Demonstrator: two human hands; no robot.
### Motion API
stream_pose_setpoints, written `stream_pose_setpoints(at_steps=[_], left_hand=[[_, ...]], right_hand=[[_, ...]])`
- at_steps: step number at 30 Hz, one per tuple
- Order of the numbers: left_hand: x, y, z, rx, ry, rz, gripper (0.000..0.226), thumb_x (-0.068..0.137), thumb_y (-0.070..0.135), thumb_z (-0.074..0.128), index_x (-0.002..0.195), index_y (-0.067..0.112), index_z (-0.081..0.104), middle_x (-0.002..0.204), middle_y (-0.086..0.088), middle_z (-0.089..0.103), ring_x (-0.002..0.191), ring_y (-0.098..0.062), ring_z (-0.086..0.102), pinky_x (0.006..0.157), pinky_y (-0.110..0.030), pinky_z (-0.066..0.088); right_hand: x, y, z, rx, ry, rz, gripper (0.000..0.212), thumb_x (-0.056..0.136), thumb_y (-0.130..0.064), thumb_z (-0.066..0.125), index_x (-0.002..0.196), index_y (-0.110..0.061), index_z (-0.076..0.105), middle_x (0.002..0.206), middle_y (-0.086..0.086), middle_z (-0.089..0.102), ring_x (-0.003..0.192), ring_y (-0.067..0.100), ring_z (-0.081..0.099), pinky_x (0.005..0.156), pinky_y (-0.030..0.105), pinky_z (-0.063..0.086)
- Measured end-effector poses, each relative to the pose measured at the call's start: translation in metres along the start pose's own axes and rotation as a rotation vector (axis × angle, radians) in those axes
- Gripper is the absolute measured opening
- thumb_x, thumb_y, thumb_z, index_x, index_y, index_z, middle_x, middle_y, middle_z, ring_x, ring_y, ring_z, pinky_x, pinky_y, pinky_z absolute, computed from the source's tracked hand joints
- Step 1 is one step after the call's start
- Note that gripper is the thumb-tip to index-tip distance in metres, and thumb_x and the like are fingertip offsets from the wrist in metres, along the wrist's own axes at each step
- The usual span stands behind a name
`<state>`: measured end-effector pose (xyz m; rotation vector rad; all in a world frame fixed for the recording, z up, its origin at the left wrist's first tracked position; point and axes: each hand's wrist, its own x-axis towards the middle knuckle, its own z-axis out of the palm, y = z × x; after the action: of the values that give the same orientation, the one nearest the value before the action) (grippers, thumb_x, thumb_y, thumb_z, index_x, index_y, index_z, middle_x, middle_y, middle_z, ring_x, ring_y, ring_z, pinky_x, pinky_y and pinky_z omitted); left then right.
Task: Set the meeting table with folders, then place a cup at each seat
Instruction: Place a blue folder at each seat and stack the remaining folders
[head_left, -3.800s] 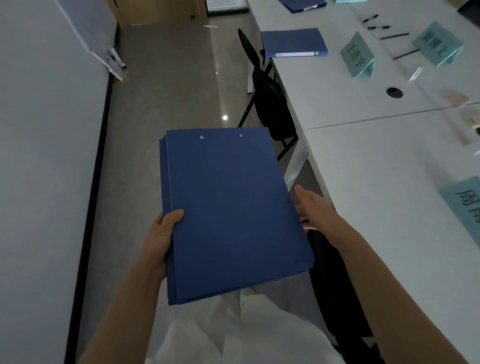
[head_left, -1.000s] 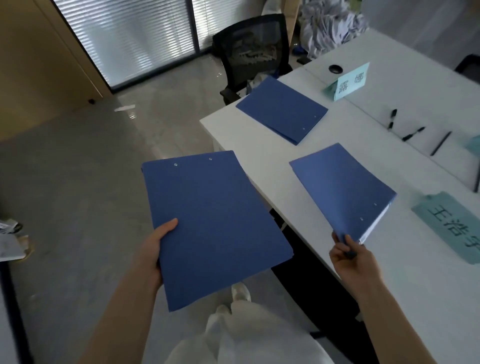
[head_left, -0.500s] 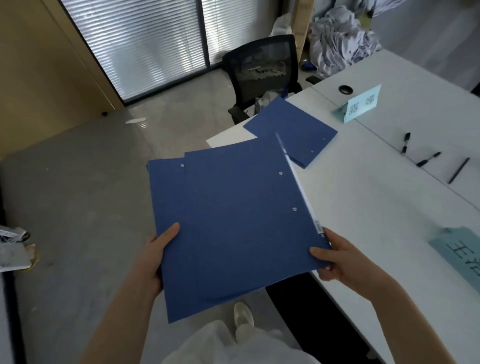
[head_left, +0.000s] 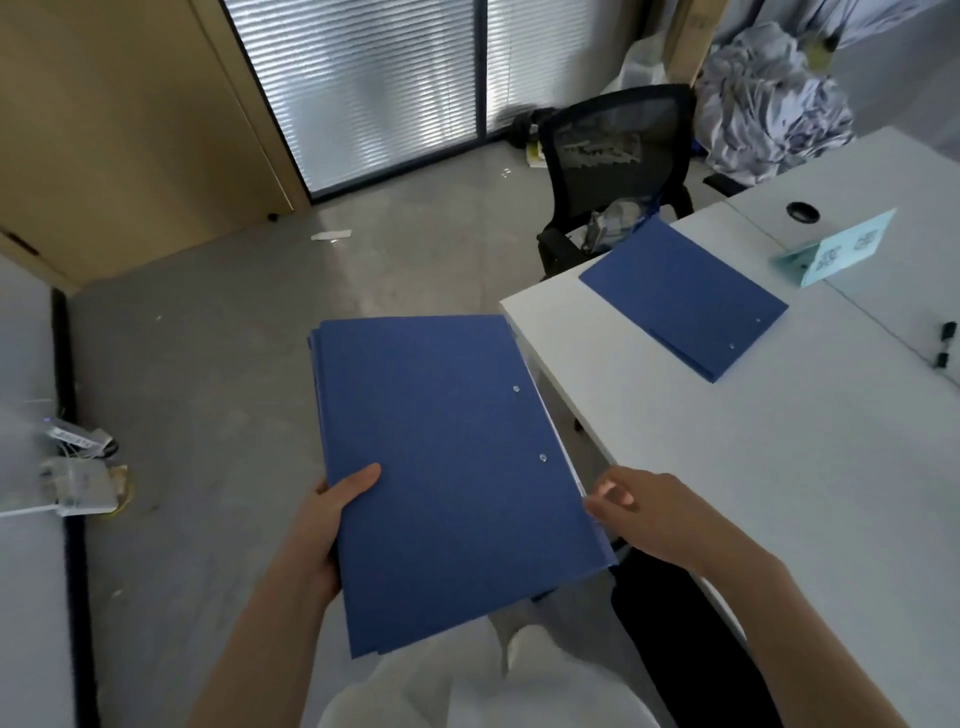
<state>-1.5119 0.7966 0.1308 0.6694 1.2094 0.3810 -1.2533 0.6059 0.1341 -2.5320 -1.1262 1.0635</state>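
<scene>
Left hand is gripping the stack of folders at its left edge, thumb on top, holding it above the floor beside the table. Right hand is touching the stack's right edge, fingers loosely curled; grip unclear. Another folder is lying on the table's corner, name card standing beyond.

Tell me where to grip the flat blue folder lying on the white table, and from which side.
Take the flat blue folder at its corner nearest the black mesh chair, coming in from that table edge. That corner seems to sit at, or slightly past, the white table edge, so fingers could slip under; elsewhere it lies flush.
</scene>
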Motion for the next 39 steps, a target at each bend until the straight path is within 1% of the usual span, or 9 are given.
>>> stream_pose_setpoints(at_steps=[4, 9, 11, 18, 25, 28, 31, 35, 39], left_hand=[[0.032, 0.045, -0.038, 0.006, -0.03, -0.01, 0.064, 0.067, 0.025, 0.081, 0.125, 0.013, 0.058, 0.111, -0.014, 0.072, 0.093, -0.039, 0.071, 0.069, -0.05, 0.058], [0.064, 0.102, -0.07, 0.018, -0.072, -0.017, 0.054, 0.072, 0.027, 0.073, 0.122, 0.011, 0.06, 0.109, -0.015, 0.073, 0.093, -0.038, 0.071, 0.069, -0.048, 0.058], [0.08, 0.124, -0.08, 0.017, -0.076, -0.011, 0.054, 0.073, 0.025, 0.075, 0.123, 0.01, 0.06, 0.109, -0.015, 0.072, 0.093, -0.038, 0.07, 0.069, -0.047, 0.059], [0.133, 0.185, -0.09, 0.055, -0.095, 0.013, 0.067, 0.066, 0.027, 0.082, 0.128, 0.014, 0.057, 0.113, -0.013, 0.071, 0.097, -0.038, 0.07, 0.075, -0.05, 0.058], [0.2, 0.247, -0.043, 0.105, -0.126, -0.019, 0.043, 0.079, 0.028, 0.067, 0.118, 0.01, 0.063, 0.106, -0.016, 0.073, 0.094, -0.039, 0.07, 0.08, -0.052, 0.055], [0.231, 0.283, -0.014, 0.104, -0.131, -0.026, 0.027, 0.087, 0.028, 0.063, 0.109, 0.012, 0.065, 0.098, -0.013, 0.076, 0.083, -0.034, 0.072, 0.074, -0.048, 0.055], [0.263, 0.321, 0.018, 0.104, -0.141, -0.022, 0.03, 0.086, 0.027, 0.062, 0.11, 0.01, 0.065, 0.099, -0.014, 0.075, 0.079, -0.033, 0.073, 0.071, -0.046, 0.055], [0.302, 0.365, 0.056, 0.09, -0.161, -0.001, 0.027, 0.087, 0.024, 0.062, 0.109, 0.008, 0.065, 0.093, -0.013, 0.076, 0.074, -0.032, 0.073, 0.073, -0.046, 0.055], [0.34, 0.396, 0.089, 0.094, -0.195, -0.02, 0.029, 0.086, 0.024, 0.063, 0.11, 0.009, 0.066, 0.098, -0.014, 0.075, 0.078, -0.032, 0.073, 0.075, -0.046, 0.054]], right_hand=[[0.04, -0.062, 0.011, 0.219, 0.054, 0.026, 0.045, 0.097, -0.049, 0.034, 0.092, -0.014, 0.062, 0.092, 0.001, 0.066, 0.088, 0.02, 0.062, 0.081, 0.033, 0.047], [0.084, -0.137, 0.031, 0.752, -0.152, 0.087, 0.045, 0.099, -0.051, 0.026, 0.113, -0.029, 0.063, 0.115, -0.012, 0.066, 0.104, 0.004, 0.062, 0.096, 0.028, 0.045], [0.103, -0.16, 0.037, 0.88, -0.136, 0.14, 0.049, 0.098, -0.054, 0.027, 0.12, -0.026, 0.062, 0.12, -0.011, 0.065, 0.111, 0.007, 0.06, 0.106, 0.035, 0.04], [0.158, -0.211, 0.034, 0.96, -0.117, 0.247, 0.059, 0.094, -0.063, 0.026, 0.126, -0.026, 0.059, 0.121, -0.008, 0.065, 0.11, 0.011, 0.061, 0.107, 0.04, 0.04], [0.243, -0.238, -0.017, 0.95, 0.012, 0.271, 0.051, 0.098, -0.053, 0.025, 0.108, -0.023, 0.064, 0.106, -0.003, 0.068, 0.096, 0.015, 0.066, 0.093, 0.035, 0.047], [0.286, -0.245, -0.049, 0.923, 0.083, 0.283, 0.05, 0.098, -0.053, 0.027, 0.109, -0.017, 0.06, 0.108, -0.001, 0.063, 0.098, 0.019, 0.062, 0.094, 0.036, 0.044], [0.331, -0.247, -0.081, 0.944, 0.113, 0.278, 0.05, 0.097, -0.055, 0.029, 0.112, -0.019, 0.06, 0.108, 0.0, 0.064, 0.097, 0.018, 0.062, 0.093, 0.036, 0.045], [0.378, -0.252, -0.126, 0.979, 0.164, 0.275, 0.038, 0.098, -0.051, 0.032, 0.103, -0.023, 0.057, 0.096, -0.004, 0.062, 0.085, 0.012, 0.06, 0.083, 0.029, 0.041], [0.416, -0.248, -0.161, 1.013, 0.181, 0.33, 0.044, 0.095, -0.054, 0.038, 0.094, -0.018, 0.064, 0.091, -0.002, 0.066, 0.084, 0.016, 0.063, 0.075, 0.03, 0.046]])
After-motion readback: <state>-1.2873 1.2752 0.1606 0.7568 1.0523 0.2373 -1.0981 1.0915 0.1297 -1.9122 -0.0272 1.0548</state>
